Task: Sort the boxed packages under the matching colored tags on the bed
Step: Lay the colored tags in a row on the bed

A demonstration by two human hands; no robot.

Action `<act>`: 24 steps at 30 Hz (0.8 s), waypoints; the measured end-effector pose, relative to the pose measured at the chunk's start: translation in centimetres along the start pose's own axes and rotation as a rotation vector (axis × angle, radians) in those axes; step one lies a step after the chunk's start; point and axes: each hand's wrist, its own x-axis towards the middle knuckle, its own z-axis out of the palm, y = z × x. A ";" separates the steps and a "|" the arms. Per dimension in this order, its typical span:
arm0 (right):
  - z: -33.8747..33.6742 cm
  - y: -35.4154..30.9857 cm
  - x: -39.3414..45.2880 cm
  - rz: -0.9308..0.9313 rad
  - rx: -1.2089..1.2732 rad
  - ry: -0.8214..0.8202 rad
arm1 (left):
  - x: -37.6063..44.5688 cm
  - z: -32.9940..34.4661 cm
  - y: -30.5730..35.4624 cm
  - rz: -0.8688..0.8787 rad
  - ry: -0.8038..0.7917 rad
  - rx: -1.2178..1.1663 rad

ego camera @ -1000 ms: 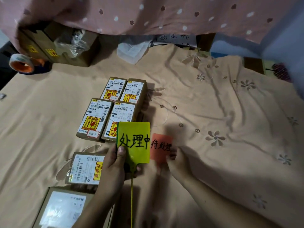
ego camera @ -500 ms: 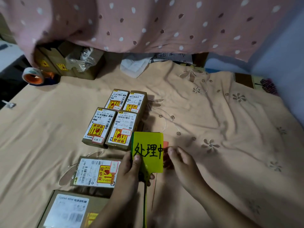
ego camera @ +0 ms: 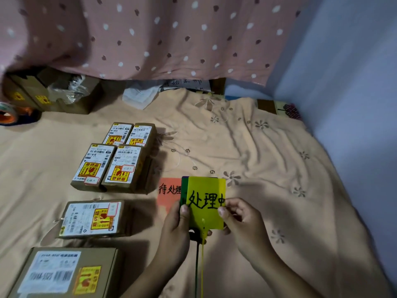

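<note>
I hold a yellow tag (ego camera: 206,203) with black characters upright above the bed. My left hand (ego camera: 176,229) pinches its left edge, and a dark green tag (ego camera: 184,190) sits behind it in the same grip. My right hand (ego camera: 240,222) pinches the yellow tag's right edge. An orange-red tag (ego camera: 169,190) lies flat on the sheet just left of them. Several brown boxed packages (ego camera: 116,160) with white labels stand in a block to the left. One more package (ego camera: 92,219) lies nearer, and a bigger box (ego camera: 64,274) sits at the bottom left.
The peach sheet (ego camera: 268,168) stretches wide to the right, up to a blue wall (ego camera: 354,104). A pink dotted cloth (ego camera: 161,35) hangs over the far edge. Cardboard boxes (ego camera: 53,93) and a tape roll (ego camera: 8,112) sit at the far left.
The orange-red tag now lies uncovered on the sheet. My right hand has come up onto the yellow tag's right edge. The hands and tags sit farther right in view.
</note>
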 end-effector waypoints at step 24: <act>-3.3 4.5 1.8 0.172 0.076 -0.044 | 0.5 3.5 -3.4 -0.076 0.127 0.123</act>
